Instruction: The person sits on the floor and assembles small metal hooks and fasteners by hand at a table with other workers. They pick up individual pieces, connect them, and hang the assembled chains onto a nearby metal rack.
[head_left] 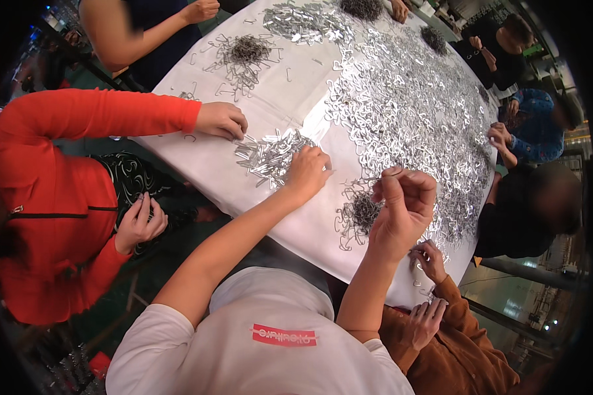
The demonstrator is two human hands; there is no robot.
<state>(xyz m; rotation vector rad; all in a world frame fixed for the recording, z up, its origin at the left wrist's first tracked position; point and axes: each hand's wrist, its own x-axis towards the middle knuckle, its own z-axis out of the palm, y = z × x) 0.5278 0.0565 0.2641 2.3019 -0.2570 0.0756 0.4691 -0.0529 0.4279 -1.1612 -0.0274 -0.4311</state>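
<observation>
My left hand [309,172] rests at the right edge of a pile of small shiny metal strips [265,158]. Its fingers are curled down and closed, and what they grip is hidden. Raised over the table's near side, my right hand [405,207] has thumb and forefinger pinched together. Something thin and dark seems to stick out at the fingertips, too small to name. Partly behind that hand lies a heap of dark bent wire hooks [361,212], with loose ones around its edge.
A broad spread of shiny hook-shaped metal pieces [408,99] covers much of the white table [224,181]. More dark wire hooks [249,49] lie farther off. A co-worker's red-sleeved hand [222,120] reaches beside the strips; a brown-sleeved co-worker's hand [431,261] works close on my right.
</observation>
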